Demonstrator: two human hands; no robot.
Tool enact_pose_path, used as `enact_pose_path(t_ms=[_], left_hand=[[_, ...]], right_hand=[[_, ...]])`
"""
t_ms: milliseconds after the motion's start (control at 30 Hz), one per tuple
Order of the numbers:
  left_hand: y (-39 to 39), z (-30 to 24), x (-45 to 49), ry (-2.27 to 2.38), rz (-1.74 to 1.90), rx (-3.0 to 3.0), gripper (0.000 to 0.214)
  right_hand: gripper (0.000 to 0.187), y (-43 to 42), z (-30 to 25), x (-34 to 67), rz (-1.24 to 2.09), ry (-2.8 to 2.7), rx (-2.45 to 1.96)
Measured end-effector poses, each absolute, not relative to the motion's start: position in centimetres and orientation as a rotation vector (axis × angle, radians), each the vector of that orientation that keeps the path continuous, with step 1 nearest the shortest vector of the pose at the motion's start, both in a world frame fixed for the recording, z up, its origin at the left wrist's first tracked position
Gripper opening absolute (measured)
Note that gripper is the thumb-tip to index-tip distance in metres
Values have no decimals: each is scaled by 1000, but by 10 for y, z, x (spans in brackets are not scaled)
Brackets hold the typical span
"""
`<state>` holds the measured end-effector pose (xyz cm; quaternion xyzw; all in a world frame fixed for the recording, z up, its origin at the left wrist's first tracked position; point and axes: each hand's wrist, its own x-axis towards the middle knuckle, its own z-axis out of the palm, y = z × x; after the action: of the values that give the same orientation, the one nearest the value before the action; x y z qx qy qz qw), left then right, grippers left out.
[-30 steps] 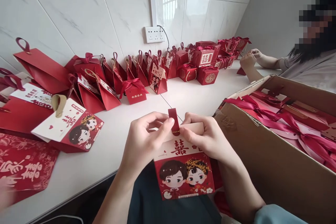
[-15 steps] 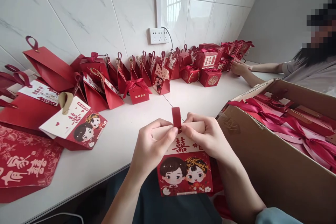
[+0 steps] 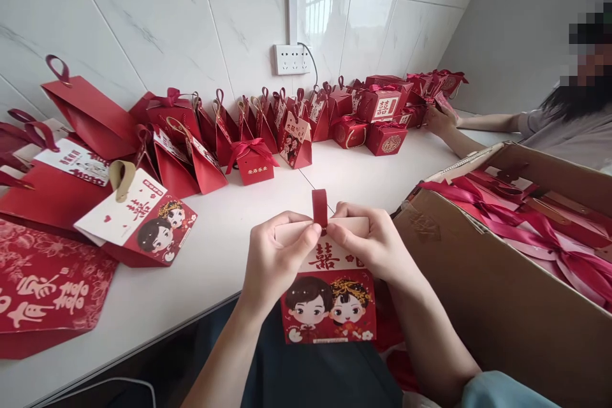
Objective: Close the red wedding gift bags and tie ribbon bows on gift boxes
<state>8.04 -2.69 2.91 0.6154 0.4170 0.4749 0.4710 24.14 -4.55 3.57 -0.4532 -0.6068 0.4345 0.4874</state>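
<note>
Both of my hands pinch the top edge of a red and cream gift box (image 3: 329,309) printed with two cartoon faces. My left hand (image 3: 282,252) grips the left of the folded top, thumb on the front. On the other side, my right hand (image 3: 370,242) holds the same edge, its thumb close to the left one. Between the thumbs a dark red ribbon loop (image 3: 319,207) stands upright from the top. The box hangs above my lap, just past the table's front edge. A similar gift box with a beige loop (image 3: 138,220) lies tilted on the table to the left.
Many red gift boxes (image 3: 258,166) line the white table (image 3: 229,229) along the tiled wall. An open cardboard carton (image 3: 459,280) holding more boxes stands close to my right arm. Another person's hand (image 3: 442,121) touches boxes at the far right. A socket strip (image 3: 291,60) is on the wall.
The held box has shifted slightly left and up in the picture, along with both hands. My grip on its top edge looks the same. The other person's hand has moved slightly.
</note>
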Motion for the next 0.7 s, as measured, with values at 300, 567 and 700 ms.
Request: enact_pose_path(t_ms=[300,567,700], left_hand=[[-20,35,63,1169,1410,1224,24],[-12,30,55,1025,1515,1162,48],[-10,14,54,841,1504,1041,70]], right_hand=[[23,-44,29,256,1299,-1457,-918],[31,-37,17,258,1330,-1363,-965],[30,-22,9,253,1217,-894,-880]])
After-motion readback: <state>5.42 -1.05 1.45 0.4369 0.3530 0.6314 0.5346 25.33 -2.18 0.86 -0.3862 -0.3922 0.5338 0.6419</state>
